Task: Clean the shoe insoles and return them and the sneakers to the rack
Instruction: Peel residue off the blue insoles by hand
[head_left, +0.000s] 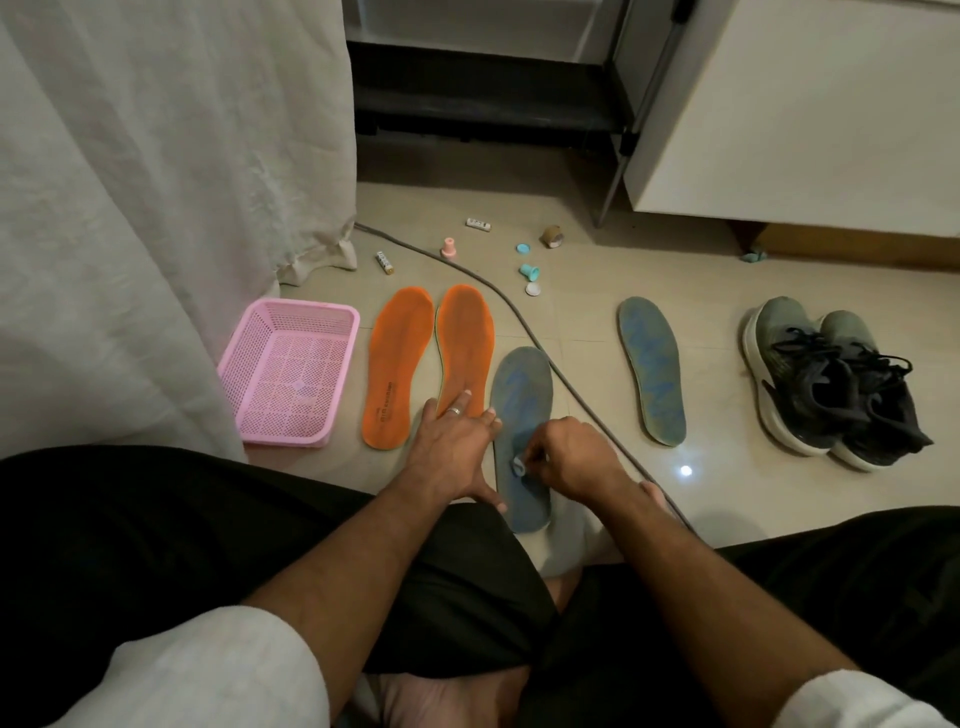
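grey-blue insole (521, 415) lies on the pale tile floor (571, 322) under both hands: left hand (451, 453) flat, fingers spread, pressing its edge and the neighbouring orange insoles (431, 358); right hand (571, 457) pinches a small wipe (517, 465) against it. sneakers (831, 384) sit well apart, right.

Hands: left (451, 447) flat; right (571, 454) pinching

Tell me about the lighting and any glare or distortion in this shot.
Head view: dim, warm light; one small bright glare spot on the floor tiles beside the right blue insole; wide-angle bending curves the cabinet edge; the sneakers sit in shadow, detail murky.
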